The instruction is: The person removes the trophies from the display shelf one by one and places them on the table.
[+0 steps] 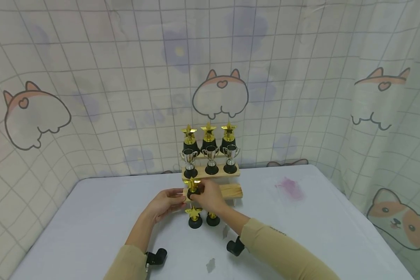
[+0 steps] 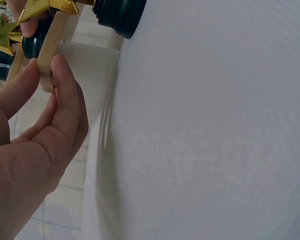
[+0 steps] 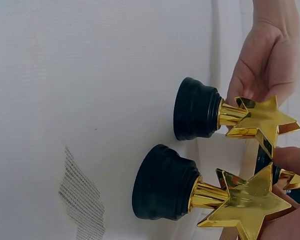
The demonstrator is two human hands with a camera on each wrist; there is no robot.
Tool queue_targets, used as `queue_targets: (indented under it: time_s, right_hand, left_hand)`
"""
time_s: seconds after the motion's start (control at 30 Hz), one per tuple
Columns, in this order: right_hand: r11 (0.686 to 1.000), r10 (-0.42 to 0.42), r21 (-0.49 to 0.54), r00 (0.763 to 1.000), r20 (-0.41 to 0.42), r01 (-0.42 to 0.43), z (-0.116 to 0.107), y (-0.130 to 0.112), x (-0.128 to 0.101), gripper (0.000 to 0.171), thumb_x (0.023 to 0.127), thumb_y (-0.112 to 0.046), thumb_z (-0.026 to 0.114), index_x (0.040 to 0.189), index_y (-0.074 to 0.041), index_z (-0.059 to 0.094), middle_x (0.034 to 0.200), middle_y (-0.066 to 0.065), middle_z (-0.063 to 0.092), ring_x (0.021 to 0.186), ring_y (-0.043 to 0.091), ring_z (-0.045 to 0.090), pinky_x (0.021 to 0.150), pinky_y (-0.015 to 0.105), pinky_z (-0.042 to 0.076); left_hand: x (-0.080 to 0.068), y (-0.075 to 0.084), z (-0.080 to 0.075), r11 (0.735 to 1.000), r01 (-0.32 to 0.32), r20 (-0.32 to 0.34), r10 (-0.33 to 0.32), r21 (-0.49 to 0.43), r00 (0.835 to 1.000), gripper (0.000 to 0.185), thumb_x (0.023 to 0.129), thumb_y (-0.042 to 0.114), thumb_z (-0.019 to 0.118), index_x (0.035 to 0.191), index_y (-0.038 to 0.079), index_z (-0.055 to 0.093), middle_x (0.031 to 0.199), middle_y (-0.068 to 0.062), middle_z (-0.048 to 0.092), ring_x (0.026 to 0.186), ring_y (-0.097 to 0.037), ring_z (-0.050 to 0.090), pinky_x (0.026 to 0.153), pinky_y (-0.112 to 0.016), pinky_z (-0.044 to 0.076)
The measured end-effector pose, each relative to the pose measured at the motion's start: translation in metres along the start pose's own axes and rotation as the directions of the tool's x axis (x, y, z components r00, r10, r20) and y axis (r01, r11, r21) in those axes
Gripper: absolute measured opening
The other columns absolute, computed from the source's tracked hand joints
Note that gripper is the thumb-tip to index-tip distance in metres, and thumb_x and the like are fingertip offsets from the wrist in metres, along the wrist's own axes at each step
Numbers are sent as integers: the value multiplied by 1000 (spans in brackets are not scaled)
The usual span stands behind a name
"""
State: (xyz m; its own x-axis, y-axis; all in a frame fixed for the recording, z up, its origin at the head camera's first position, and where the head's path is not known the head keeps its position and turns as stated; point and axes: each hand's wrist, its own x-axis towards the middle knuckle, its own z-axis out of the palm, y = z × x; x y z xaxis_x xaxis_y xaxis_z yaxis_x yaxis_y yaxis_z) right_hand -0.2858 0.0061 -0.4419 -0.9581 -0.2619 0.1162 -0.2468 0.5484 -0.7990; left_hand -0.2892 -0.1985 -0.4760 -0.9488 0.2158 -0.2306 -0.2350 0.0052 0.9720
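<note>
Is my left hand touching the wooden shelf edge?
Touching. The left wrist view shows the left hand's thumb and fingertips pinching the end of the wooden shelf.

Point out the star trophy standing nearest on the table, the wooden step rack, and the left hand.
star trophy point(image 1: 194, 217), head view, on its gold star and black base.
wooden step rack point(image 1: 232, 191), head view, on the bare lowest step.
left hand point(image 1: 165, 203), head view, on its back.
</note>
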Motion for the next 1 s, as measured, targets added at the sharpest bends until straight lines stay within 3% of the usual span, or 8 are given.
queue_targets:
  time_s: [0.47, 0.77, 1.0]
  right_hand:
    - [1000, -4, 16, 1000, -9, 4, -10, -3, -4, 38, 89, -16, 81, 122, -5, 67, 103, 4, 67, 93, 18, 62, 82, 35, 59]
    - [999, 17, -36, 999, -37, -18, -18, -1, -7, 40, 88, -20, 82, 121, -2, 66, 107, 7, 67, 95, 21, 63, 84, 36, 59]
    - [1000, 2, -29, 999, -34, -3, -24, 2, -12, 43, 88, -18, 82, 124, -2, 66, 105, 7, 68, 90, 20, 60, 79, 35, 58]
  left_hand:
    - [0, 1, 1, 1000, 5, 3, -5, -7, 1000, 53, 100, 2, 64, 146, -11, 43, 126, -23, 59, 99, -22, 67, 93, -35, 59]
    - [1, 2, 1, 1000, 10, -3, -10, -7, 1000, 53, 100, 2, 65, 147, -11, 43, 127, -23, 59, 99, -22, 67, 94, -36, 59]
    - [1, 1, 1, 1000, 11, -7, -11, -2, 1000, 54, 100, 3, 65, 147, -10, 43, 129, -24, 57, 101, -22, 67, 94, -36, 58]
